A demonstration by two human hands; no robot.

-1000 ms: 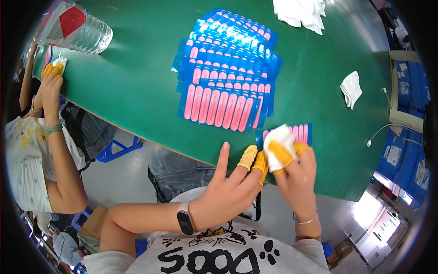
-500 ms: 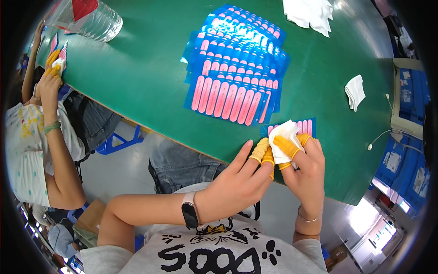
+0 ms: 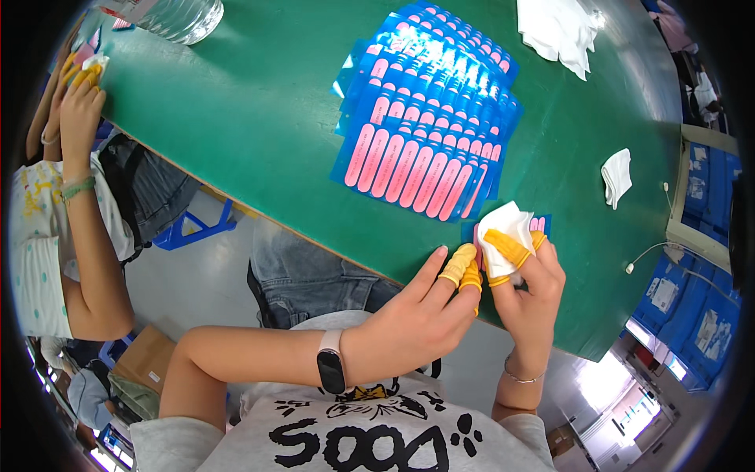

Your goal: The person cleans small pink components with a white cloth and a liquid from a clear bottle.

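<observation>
My right hand (image 3: 528, 283), with yellow finger cots on its fingertips, is shut on a white wipe cloth (image 3: 503, 228) and presses it onto a blue sheet with pink strips (image 3: 541, 224) at the table's near edge. My left hand (image 3: 429, 318), also with yellow cots on two fingers, pinches the left edge of that sheet beside the cloth. Most of the sheet is hidden under the cloth and fingers. Just beyond lies a fanned stack of blue sheets with pink strips (image 3: 425, 149).
The green table (image 3: 259, 118) holds a folded white cloth (image 3: 617, 175) at the right, a pile of white cloths (image 3: 562, 27) at the back, and a clear plastic container (image 3: 181, 16) at far left. A co-worker's hand (image 3: 79, 98) with yellow cots works at the left edge.
My two hands stay together on the cloth and sheet; the left fingers have closed in against the right hand. The view has shifted slightly.
</observation>
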